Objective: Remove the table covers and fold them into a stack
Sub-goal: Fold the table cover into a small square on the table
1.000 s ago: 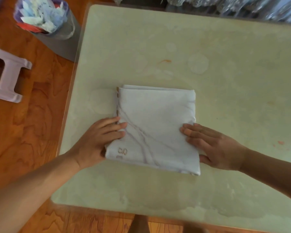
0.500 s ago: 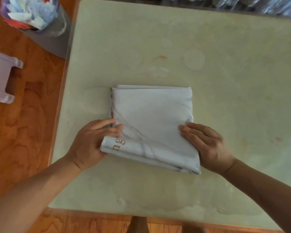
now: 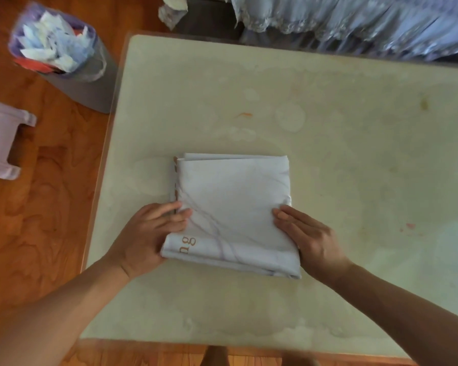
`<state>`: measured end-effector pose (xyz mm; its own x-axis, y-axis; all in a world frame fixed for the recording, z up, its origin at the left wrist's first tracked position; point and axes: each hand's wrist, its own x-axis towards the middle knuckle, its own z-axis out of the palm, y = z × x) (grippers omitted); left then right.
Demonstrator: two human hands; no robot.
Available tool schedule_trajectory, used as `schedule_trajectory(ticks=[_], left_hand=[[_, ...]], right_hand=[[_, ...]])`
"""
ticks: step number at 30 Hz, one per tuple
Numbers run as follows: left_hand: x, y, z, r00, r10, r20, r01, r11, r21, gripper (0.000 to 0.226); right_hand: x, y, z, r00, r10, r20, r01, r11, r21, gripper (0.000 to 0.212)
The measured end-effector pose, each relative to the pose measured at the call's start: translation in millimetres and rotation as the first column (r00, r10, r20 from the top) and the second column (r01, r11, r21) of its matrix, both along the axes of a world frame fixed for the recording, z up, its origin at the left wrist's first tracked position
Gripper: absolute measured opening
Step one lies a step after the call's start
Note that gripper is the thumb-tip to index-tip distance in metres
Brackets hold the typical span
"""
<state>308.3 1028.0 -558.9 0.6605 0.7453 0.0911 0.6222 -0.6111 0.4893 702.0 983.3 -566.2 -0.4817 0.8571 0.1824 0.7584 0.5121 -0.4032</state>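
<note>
A pale, stained cream table top (image 3: 328,107) on a reddish wooden floor (image 3: 45,207) fills the view, with a grey bin stuffed with crumpled paper (image 3: 64,56) and a lilac plastic stool (image 3: 0,143) off to the far left of the grip, and bluish pleated fabric (image 3: 368,22) beyond the far edge. Between the two hands a folded white table cover with faint purple lines and orange lettering (image 3: 233,204) is held on the table. Its near left edge is gripped by the left hand (image 3: 148,233), fingers laid on top and the thumb apparently tucked beneath; its near right edge is held likewise by the right hand (image 3: 310,239). The near edge is seen lifted off the table, rolled toward the far side.

The step is judged to be a further fold away from the body. It would be done well if both corners were raised evenly, carried to meet the far edge, and the crease pressed flat so the layers stay aligned.

Compared with a second ago, when the cover lay flat under resting fingers, the near edge is now raised and more lettering is exposed.
</note>
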Motion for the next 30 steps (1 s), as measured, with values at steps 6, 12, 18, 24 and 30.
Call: schedule_trajectory(ticks=[6,12,18,24,30], left_hand=[[6,7,14,0.996,0.086,0.025,-0.081,0.986,-0.147,0.038],[-18,-48,24,0.973,0.010,-0.232,-0.031,0.996,-0.088,0.087],[46,-83,41,0.933,0.068,-0.354,0.012,0.976,0.219,0.073],[169,-90,46,0.860,0.385,-0.334,-0.370,0.922,0.112,0.063],[164,-117,41,0.902,0.396,-0.172,-0.363,0.911,0.194,0.028]], right_hand=[[0,7,8,0.999,0.027,0.036,-0.027,1.000,0.006,0.027],[-2,2,4,0.981,0.100,0.167,-0.111,0.992,0.055,0.031],[-7,1,14,0.951,0.119,0.284,-0.155,0.982,0.108,0.034],[-20,0,38,0.932,0.051,0.360,-0.105,0.986,0.132,0.034],[-27,-22,51,0.948,0.151,0.279,-0.168,0.985,0.039,0.033]])
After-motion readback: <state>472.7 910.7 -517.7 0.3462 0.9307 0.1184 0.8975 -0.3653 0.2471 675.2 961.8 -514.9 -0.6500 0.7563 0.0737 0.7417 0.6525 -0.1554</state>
